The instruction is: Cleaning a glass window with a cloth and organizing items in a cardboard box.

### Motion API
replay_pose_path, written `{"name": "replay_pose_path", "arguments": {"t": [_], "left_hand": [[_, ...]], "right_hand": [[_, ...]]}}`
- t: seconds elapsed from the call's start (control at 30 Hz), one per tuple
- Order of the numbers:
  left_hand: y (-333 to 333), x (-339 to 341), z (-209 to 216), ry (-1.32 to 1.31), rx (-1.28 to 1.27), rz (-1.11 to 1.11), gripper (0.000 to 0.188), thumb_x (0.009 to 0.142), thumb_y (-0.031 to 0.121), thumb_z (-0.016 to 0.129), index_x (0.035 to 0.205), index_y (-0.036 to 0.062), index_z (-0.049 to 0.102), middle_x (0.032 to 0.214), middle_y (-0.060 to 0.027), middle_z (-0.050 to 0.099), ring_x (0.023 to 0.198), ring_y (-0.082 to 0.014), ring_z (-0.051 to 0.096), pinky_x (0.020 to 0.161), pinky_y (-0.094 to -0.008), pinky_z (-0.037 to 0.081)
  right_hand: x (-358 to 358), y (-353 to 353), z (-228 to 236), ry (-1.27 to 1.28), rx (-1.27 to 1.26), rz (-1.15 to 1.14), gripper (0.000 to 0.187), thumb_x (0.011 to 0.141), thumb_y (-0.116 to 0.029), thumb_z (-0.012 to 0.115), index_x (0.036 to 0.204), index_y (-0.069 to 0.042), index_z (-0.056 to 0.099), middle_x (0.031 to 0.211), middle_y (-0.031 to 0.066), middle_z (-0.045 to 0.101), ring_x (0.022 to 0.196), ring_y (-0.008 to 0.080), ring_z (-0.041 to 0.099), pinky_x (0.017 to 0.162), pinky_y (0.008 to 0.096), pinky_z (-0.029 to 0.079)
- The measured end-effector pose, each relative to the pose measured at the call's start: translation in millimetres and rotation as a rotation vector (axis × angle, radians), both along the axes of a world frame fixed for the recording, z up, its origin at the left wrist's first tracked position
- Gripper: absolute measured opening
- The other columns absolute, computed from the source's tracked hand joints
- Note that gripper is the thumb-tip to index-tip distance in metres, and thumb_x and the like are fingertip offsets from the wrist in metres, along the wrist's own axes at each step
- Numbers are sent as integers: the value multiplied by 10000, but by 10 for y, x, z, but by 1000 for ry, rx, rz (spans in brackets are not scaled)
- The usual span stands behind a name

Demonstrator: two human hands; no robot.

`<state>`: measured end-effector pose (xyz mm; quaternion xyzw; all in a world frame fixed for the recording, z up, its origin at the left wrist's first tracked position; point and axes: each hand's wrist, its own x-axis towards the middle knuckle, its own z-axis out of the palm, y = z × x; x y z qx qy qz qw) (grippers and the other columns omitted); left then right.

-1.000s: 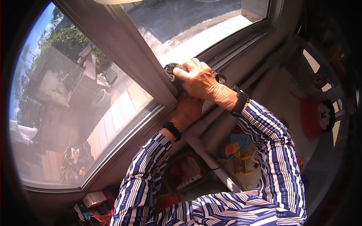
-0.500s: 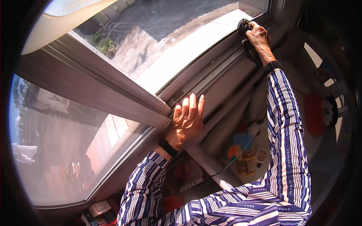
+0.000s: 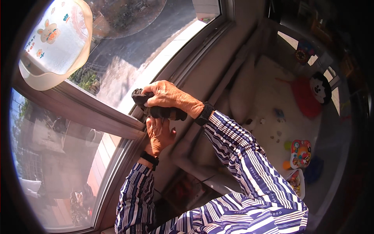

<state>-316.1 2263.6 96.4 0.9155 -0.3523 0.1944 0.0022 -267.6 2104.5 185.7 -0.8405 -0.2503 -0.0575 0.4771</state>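
My right hand (image 3: pixel 167 95) is closed on a bunched black cloth (image 3: pixel 167 113), with the thumb and fingers gripping its left end. The cloth lies over the window's lower track (image 3: pixel 181 73), close to the upright frame bar (image 3: pixel 117 109). Just below it my left hand (image 3: pixel 159 137) rests flat on the sill edge. Its fingers are stretched out, and their tips reach up to the cloth, which partly hides them.
A pale rimmed panel with a rabbit print (image 3: pixel 58 43) hangs at the upper left, in front of the glass. To the right, on the floor, are a red plush toy (image 3: pixel 306 95), a colourful toy (image 3: pixel 301 153) and a white tub (image 3: pixel 297 183).
My right hand has drawn the black cloth along the track from the far right end toward my left hand. The view has shifted, bringing the rabbit-print panel into sight.
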Motion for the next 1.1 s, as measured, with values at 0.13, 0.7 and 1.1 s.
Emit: {"name": "replay_pose_path", "arguments": {"t": [0.13, 0.7, 1.1], "left_hand": [[-265, 59, 210, -155, -134, -113, 654, 627, 155, 636, 1205, -44, 407, 990, -192, 483, 918, -330, 464, 777, -422, 365], [-393, 368, 340, -220, -51, -108, 347, 696, -3, 525, 1038, -60, 530, 750, -82, 479, 681, -204, 507, 516, -293, 400], [-408, 332, 316, -147, -80, -109, 314, 712, -5, 534, 1020, -72, 524, 784, -113, 492, 730, -249, 510, 565, -324, 430]], "right_hand": [[-154, -713, -227, 114, 245, -210, 336, 696, -228, 687, 944, -25, 588, 841, 91, 635, 779, 147, 601, 714, 281, 475], [1808, -3080, -297, 66, 755, -855, 252, 714, -238, 600, 851, -26, 587, 812, 105, 608, 810, 223, 586, 750, 388, 460], [1482, -2248, -482, 7, -268, -1111, 434, 638, -377, 607, 946, -72, 629, 1077, 218, 505, 1015, 369, 516, 874, 436, 425]]}}
